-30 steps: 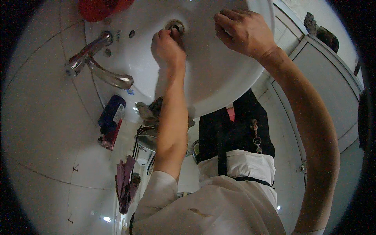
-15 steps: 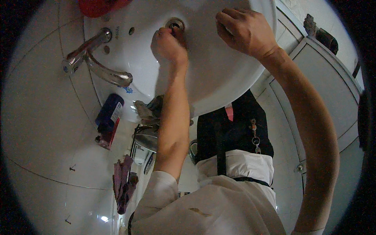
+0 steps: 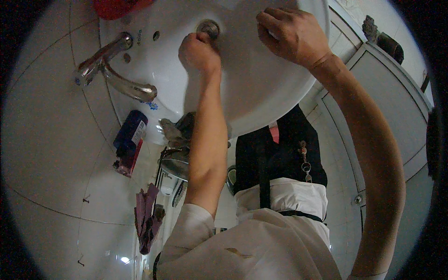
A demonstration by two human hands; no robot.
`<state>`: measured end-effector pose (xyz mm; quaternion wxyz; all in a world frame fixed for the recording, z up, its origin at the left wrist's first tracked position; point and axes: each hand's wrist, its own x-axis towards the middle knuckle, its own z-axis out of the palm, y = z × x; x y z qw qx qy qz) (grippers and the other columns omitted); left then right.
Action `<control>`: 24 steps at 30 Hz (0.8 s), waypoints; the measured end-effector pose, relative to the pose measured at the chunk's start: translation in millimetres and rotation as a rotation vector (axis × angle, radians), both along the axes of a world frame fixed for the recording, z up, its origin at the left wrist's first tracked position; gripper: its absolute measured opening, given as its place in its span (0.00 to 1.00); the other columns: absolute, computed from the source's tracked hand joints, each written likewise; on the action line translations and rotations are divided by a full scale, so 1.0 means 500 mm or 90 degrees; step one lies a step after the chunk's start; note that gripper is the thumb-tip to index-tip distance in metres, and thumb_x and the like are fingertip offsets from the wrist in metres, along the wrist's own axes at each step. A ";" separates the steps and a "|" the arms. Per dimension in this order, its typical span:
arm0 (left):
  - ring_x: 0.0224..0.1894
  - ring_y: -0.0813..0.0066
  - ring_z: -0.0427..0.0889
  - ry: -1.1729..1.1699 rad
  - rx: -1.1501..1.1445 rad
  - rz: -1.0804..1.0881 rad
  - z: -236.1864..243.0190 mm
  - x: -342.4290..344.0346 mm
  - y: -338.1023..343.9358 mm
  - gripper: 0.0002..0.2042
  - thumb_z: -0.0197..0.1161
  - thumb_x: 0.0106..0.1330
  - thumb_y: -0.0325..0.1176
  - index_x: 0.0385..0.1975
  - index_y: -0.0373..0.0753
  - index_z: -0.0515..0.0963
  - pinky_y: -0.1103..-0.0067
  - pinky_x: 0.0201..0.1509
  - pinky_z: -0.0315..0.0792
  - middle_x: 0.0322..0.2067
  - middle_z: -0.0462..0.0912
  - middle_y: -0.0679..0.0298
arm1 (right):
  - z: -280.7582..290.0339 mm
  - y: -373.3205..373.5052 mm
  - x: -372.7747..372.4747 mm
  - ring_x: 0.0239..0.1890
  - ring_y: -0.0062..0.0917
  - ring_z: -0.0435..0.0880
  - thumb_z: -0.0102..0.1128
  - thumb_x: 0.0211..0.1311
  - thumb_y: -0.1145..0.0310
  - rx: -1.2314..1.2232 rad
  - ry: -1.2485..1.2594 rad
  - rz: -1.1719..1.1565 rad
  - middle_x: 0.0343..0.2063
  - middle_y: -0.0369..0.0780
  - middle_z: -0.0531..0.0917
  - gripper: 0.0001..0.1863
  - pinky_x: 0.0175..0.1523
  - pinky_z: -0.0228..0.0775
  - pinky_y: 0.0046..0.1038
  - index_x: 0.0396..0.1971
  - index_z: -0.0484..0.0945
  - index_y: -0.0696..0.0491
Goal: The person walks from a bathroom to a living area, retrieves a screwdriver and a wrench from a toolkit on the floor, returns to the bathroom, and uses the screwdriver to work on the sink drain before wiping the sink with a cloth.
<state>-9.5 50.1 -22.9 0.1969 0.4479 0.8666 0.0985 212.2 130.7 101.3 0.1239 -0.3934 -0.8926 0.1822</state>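
Inside a white washbasin point(image 3: 261, 100), my left hand point(image 3: 198, 51) is closed, its fingertips at the near edge of the round metal drain point(image 3: 208, 29). A greyish disc shows in the drain's ring. Whatever the left fingers pinch is hidden by the hand itself. My right hand point(image 3: 294, 39) is curled over the right side of the basin, apart from the drain. Its fingers are bent inward, and what they may hold is out of sight.
A chrome faucet point(image 3: 105, 60) stands at the basin's left, with a red object point(image 3: 121, 7) beyond it. Nearer are a dark blue bottle point(image 3: 130, 128), a red tube point(image 3: 133, 161), grey cloths point(image 3: 172, 133) and a hanging purple cloth point(image 3: 147, 214). A grey door panel point(image 3: 378, 116) lies right.
My left hand has shifted slightly back from the drain's middle. More of the disc in the drain now shows. The right hand has hardly moved.
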 end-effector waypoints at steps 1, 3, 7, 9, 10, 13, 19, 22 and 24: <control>0.40 0.47 0.82 0.013 -0.007 -0.017 0.000 -0.001 -0.001 0.09 0.65 0.65 0.34 0.36 0.34 0.80 0.60 0.42 0.75 0.37 0.83 0.48 | -0.002 -0.001 0.001 0.31 0.38 0.85 0.63 0.61 0.69 -0.004 -0.002 -0.001 0.29 0.39 0.83 0.05 0.34 0.78 0.39 0.35 0.78 0.50; 0.41 0.46 0.82 0.011 0.016 -0.038 0.009 0.011 0.000 0.08 0.64 0.64 0.31 0.37 0.33 0.80 0.60 0.44 0.74 0.37 0.83 0.47 | -0.009 -0.002 0.007 0.32 0.38 0.85 0.63 0.61 0.69 0.007 0.006 -0.004 0.30 0.39 0.83 0.05 0.34 0.78 0.39 0.35 0.78 0.50; 0.46 0.45 0.80 -0.019 0.087 -0.075 0.029 0.023 -0.027 0.09 0.62 0.63 0.26 0.41 0.31 0.78 0.62 0.50 0.74 0.41 0.81 0.46 | -0.008 -0.003 0.009 0.34 0.37 0.85 0.63 0.61 0.68 0.008 -0.010 0.006 0.31 0.38 0.83 0.05 0.36 0.78 0.39 0.35 0.78 0.51; 0.48 0.47 0.80 0.002 0.124 -0.105 0.037 0.028 -0.031 0.10 0.61 0.64 0.27 0.43 0.32 0.78 0.62 0.52 0.74 0.44 0.81 0.47 | -0.004 -0.001 0.009 0.34 0.37 0.85 0.63 0.61 0.68 -0.009 -0.028 0.009 0.31 0.38 0.83 0.06 0.36 0.78 0.39 0.35 0.78 0.51; 0.49 0.48 0.80 0.025 0.154 -0.119 0.039 0.036 -0.033 0.09 0.59 0.66 0.29 0.42 0.33 0.79 0.61 0.53 0.74 0.44 0.82 0.49 | -0.003 -0.001 0.009 0.34 0.37 0.85 0.63 0.61 0.68 -0.015 -0.025 0.005 0.31 0.38 0.83 0.06 0.36 0.78 0.39 0.35 0.78 0.51; 0.50 0.50 0.80 0.059 0.182 -0.139 0.037 0.048 -0.036 0.10 0.57 0.68 0.30 0.42 0.33 0.80 0.62 0.54 0.74 0.45 0.82 0.50 | -0.005 -0.003 0.008 0.33 0.37 0.85 0.63 0.61 0.68 -0.004 -0.003 -0.007 0.30 0.38 0.82 0.06 0.36 0.79 0.39 0.35 0.78 0.51; 0.46 0.53 0.81 -0.016 0.155 -0.063 0.014 0.039 -0.040 0.10 0.58 0.70 0.31 0.43 0.35 0.83 0.64 0.50 0.75 0.41 0.82 0.50 | -0.010 -0.004 0.000 0.32 0.37 0.84 0.63 0.60 0.69 0.004 0.000 -0.005 0.28 0.38 0.82 0.06 0.36 0.79 0.38 0.36 0.78 0.51; 0.43 0.54 0.82 0.046 0.101 -0.145 0.021 0.027 -0.020 0.09 0.61 0.69 0.32 0.41 0.37 0.85 0.64 0.48 0.75 0.38 0.83 0.53 | -0.010 -0.004 0.006 0.32 0.37 0.84 0.63 0.61 0.69 0.011 0.004 -0.003 0.29 0.39 0.82 0.06 0.36 0.78 0.38 0.35 0.78 0.51; 0.43 0.55 0.83 0.064 0.107 -0.165 0.011 0.020 -0.015 0.08 0.63 0.67 0.33 0.39 0.38 0.85 0.64 0.47 0.76 0.37 0.84 0.54 | -0.007 -0.001 0.007 0.32 0.37 0.84 0.63 0.61 0.69 0.014 0.003 0.000 0.29 0.39 0.82 0.06 0.36 0.78 0.38 0.35 0.77 0.51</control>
